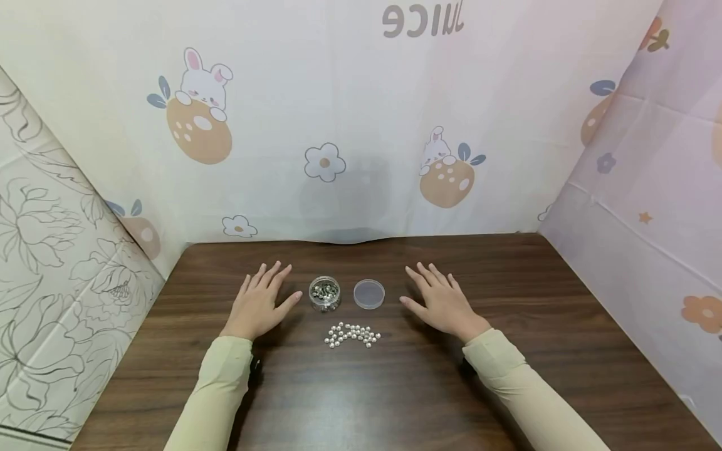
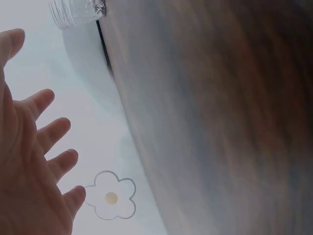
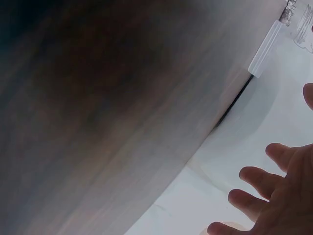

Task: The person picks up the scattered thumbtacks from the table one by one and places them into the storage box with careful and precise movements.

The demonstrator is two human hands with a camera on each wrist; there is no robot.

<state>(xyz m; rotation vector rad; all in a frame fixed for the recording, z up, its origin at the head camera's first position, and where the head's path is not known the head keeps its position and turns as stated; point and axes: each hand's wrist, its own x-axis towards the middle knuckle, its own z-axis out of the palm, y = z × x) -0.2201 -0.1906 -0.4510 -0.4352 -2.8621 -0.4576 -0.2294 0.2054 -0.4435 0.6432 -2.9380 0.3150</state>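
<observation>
My left hand (image 1: 261,304) lies palm down with fingers spread, to the left of a small clear round jar (image 1: 324,304) that has silvery beads inside. To the right of a flat translucent lid (image 1: 369,294), my right hand (image 1: 442,300) also lies spread, holding nothing. Several loose pearly silver beads (image 1: 353,332) are scattered on the table just in front of the jar and lid. The left wrist view shows the left fingers (image 2: 56,132) apart and the jar's edge (image 2: 80,11) at the top. In the right wrist view the lid (image 3: 265,51) is seen edge-on beyond the right fingers (image 3: 257,181).
The dark wood-grain table (image 1: 361,394) runs back to a pale cloth backdrop (image 1: 361,94) printed with rabbits and flowers. A line-drawn floral cloth (image 1: 45,250) borders the left side, and another printed cloth (image 1: 648,219) hangs at the right.
</observation>
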